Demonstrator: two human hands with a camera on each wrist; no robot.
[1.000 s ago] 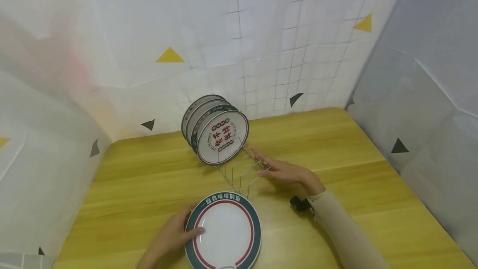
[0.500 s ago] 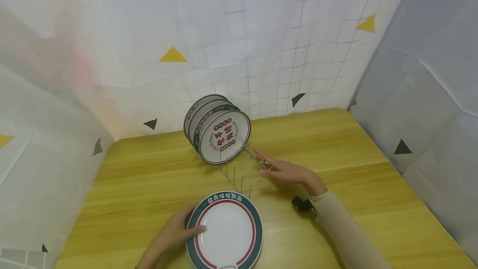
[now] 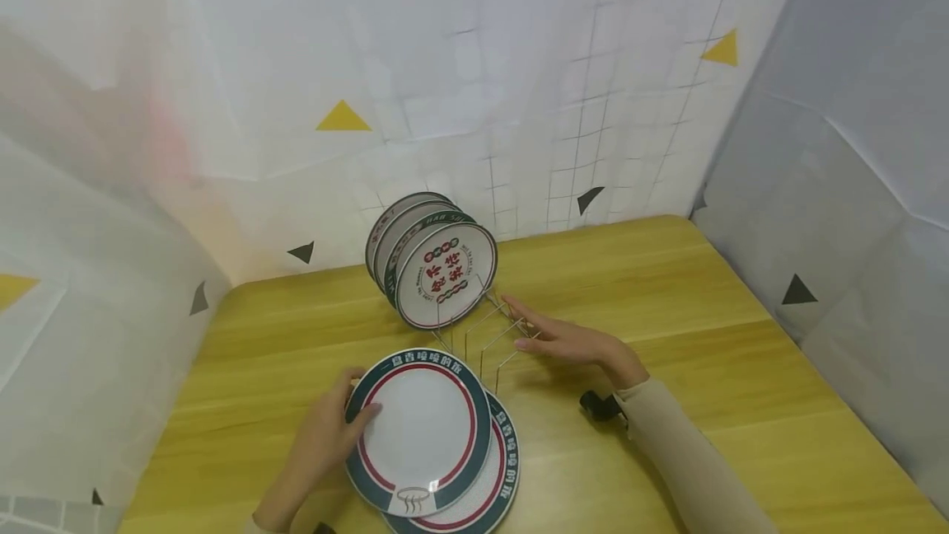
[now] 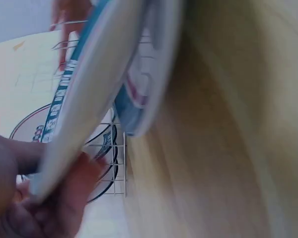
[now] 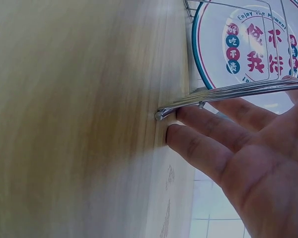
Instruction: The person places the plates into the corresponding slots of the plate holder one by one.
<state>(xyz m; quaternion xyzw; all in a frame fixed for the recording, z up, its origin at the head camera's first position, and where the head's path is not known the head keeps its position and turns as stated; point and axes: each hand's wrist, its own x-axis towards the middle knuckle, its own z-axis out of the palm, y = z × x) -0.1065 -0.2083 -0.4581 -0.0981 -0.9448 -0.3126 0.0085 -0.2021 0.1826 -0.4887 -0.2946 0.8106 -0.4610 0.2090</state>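
My left hand (image 3: 323,435) grips the left edge of a white plate (image 3: 418,439) with a green rim and red ring, thumb on top and fingers underneath. In the left wrist view, this plate (image 4: 97,74) is seen edge-on, tilted above another plate (image 4: 139,106). That lower plate (image 3: 507,468) lies partly covered in the head view. Beyond them, a wire plate rack (image 3: 466,346) holds several upright plates (image 3: 446,274) at its far end. My right hand (image 3: 574,344) rests at the rack's right side, its fingers extended along the wires, as the right wrist view also shows.
The yellow wooden table (image 3: 726,402) reaches back to a white papered wall (image 3: 415,39) with triangle marks. A grey sheet (image 3: 860,105) stands along the right. A small black object (image 3: 597,406) sits by the right sleeve (image 3: 675,452).
My left hand has raised the top plate and moved it left and toward the rack, exposing the plate below. The right hand has stayed at the rack.
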